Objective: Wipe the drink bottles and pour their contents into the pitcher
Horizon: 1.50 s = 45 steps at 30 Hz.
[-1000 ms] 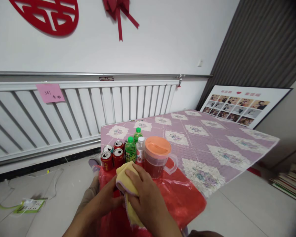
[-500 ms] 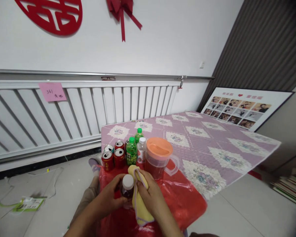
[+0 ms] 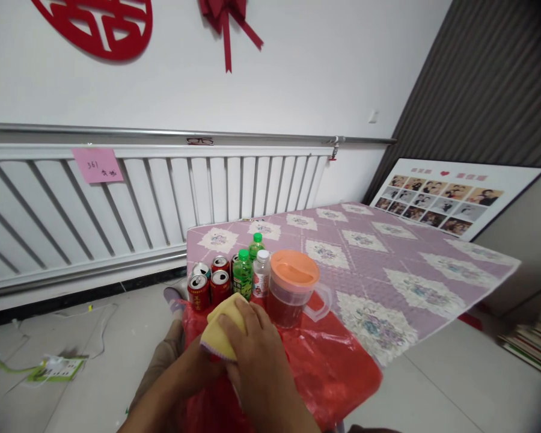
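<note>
My right hand (image 3: 258,355) is closed on a yellow cloth (image 3: 220,329) with a purple edge, draped over the top of the bottle. The bottle itself is hidden under the cloth and hands. My left hand (image 3: 202,365), partly covered by the cloth, is wrapped round it lower down. Just beyond stand a red drink can (image 3: 199,293), a green-capped bottle (image 3: 242,276) and a white-capped bottle with a label (image 3: 260,278). To their right is a clear pitcher (image 3: 288,307) with an orange lid and dark liquid inside.
Red plastic sheeting (image 3: 333,367) lies beneath the drinks. A purple floral-patterned cover (image 3: 365,270) spreads behind and to the right. A white radiator (image 3: 139,204) runs along the wall. On the floor at left sits a power strip (image 3: 58,368) with cords.
The yellow cloth has gone from the bottle's right side up over its cap, and my right hand has moved left with it. The bottle is now covered from view.
</note>
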Available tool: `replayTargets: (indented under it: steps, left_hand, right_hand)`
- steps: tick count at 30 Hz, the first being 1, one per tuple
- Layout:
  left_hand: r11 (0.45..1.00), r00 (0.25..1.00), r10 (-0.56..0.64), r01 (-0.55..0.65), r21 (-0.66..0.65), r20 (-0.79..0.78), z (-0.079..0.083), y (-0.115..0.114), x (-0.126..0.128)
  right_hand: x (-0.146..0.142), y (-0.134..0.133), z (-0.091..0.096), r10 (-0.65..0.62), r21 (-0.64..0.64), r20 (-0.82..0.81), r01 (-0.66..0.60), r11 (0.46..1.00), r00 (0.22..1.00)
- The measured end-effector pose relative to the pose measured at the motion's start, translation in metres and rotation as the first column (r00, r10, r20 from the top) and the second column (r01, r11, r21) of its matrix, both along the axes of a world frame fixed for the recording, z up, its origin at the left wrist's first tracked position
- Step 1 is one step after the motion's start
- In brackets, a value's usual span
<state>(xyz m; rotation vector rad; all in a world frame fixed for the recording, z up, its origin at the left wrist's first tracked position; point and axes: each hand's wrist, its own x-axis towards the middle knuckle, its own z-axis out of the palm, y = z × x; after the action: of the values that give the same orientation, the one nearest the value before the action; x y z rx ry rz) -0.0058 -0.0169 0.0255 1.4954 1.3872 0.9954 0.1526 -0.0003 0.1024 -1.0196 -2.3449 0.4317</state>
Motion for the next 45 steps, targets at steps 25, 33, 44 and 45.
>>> replayTargets:
  steps: [25,33,44,45]
  left_hand:
    - [0.994,0.984,-0.110,0.106,0.038,0.139,-0.003,0.000,-0.004]
    - [0.993,0.983,-0.112,0.107,0.043,0.142,-0.003,0.001,-0.004]
    - [0.996,0.987,-0.088,0.083,0.041,0.133,-0.001,-0.001,-0.001]
    - [0.995,0.986,-0.095,0.090,0.040,0.139,-0.002,-0.001,-0.002]
  right_hand:
    - [0.039,0.064,-0.097,-0.156,-0.735,-0.381,-0.196,0.650,0.911]
    - [0.041,0.060,-0.078,-0.118,-0.659,-0.359,-0.162,0.734,0.926]
    - [0.054,0.023,-0.056,-0.095,-0.503,-0.332,-0.091,0.860,0.938]
    - [0.054,0.022,-0.053,-0.099,-0.483,-0.341,-0.084,0.871,0.935]
